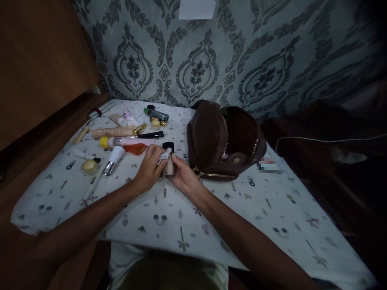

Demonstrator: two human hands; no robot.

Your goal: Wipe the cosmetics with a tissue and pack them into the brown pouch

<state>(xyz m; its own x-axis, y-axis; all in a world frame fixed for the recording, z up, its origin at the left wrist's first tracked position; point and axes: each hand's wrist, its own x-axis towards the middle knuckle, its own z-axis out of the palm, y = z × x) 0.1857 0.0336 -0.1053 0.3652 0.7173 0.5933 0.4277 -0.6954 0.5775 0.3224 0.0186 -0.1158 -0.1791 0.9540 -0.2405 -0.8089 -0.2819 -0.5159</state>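
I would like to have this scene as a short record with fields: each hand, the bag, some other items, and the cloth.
Left hand: white tissue in its grip, against the bottle
Right hand: holds the bottle, which is beige
Bag: brown, unzipped, to the right of both hands
Green bottle: lying beyond the hands
Round jar: left of the hands
Cloth: white, printed, under the items

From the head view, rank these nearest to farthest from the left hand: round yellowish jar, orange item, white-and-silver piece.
1. Orange item: just beyond the left hand, slightly left.
2. White-and-silver piece: left of it.
3. Round yellowish jar: farther left.
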